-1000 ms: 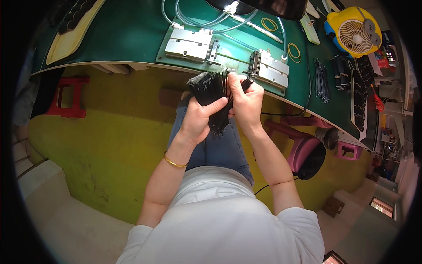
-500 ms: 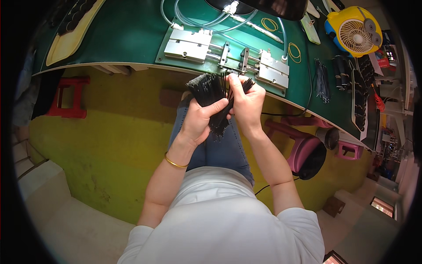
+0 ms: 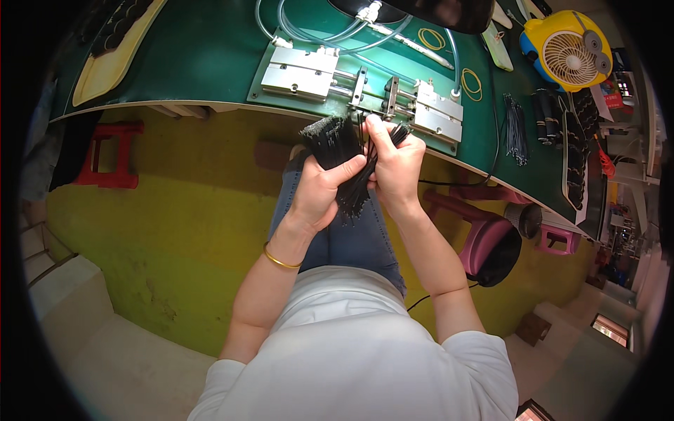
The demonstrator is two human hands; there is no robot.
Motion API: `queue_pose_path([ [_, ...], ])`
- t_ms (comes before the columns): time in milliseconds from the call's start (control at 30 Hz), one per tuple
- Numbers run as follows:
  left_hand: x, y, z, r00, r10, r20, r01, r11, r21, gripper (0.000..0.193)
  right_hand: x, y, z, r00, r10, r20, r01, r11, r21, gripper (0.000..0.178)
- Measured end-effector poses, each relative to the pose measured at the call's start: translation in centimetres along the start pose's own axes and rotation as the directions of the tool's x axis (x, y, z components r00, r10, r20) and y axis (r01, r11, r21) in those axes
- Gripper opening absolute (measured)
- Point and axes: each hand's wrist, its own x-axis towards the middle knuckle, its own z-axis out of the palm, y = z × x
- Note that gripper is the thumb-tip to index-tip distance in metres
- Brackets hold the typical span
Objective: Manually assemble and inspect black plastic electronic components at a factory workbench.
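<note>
A thick bundle of thin black wires point(image 3: 333, 143) fans out in my left hand point(image 3: 317, 188), whose thumb lies across it. My right hand point(image 3: 399, 163) grips a smaller bunch of the same black wires point(image 3: 399, 134), thumb and fingers pinched near the bundle's right side. The lower ends of the wires hang between both hands above my lap. Just beyond my fingertips, at the table's front edge, sits a fixture with two silver metal blocks point(image 3: 300, 72) and facing clamp jaws point(image 3: 359, 85). My right fingers partly hide the wires they hold.
Clear air tubes point(image 3: 337, 38) run behind the fixture on the green table point(image 3: 203, 63). To the right lie a loose wire bundle point(image 3: 514, 130), dark rolls point(image 3: 545, 116) and a yellow fan point(image 3: 570, 52). A red stool point(image 3: 112, 156) and a pink stool point(image 3: 479, 235) stand below.
Both hands have stayed almost in place, shifting very slightly right. The lower wire ends have spread a little toward my right hand.
</note>
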Motion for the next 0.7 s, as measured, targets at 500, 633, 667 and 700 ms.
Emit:
queue_pose_path([
  [500,-0.18,0.21,0.25,0.999,0.01,-0.037,-0.011,0.999,-0.032,0.018,-0.21,0.1,0.32,1.0,-0.001,-0.031,0.0,0.999,-0.039,0.021],
  [633,-0.16,0.26,0.01,1.0,0.0,-0.016,0.0,1.0,-0.022,0.017,-0.38,0.01,0.15,0.999,-0.038,0.035,0.04,0.998,-0.05,0.022],
  [667,-0.19,0.34,-0.03,1.0,-0.005,0.001,0.005,1.0,-0.015,0.016,-0.48,-0.07,0.17,0.996,-0.053,0.067,0.056,0.997,-0.048,0.022],
  [700,-0.23,0.41,-0.06,1.0,-0.004,0.001,0.004,1.0,-0.015,0.016,-0.59,-0.15,0.21,0.996,-0.053,0.068,0.056,0.997,-0.048,0.022],
])
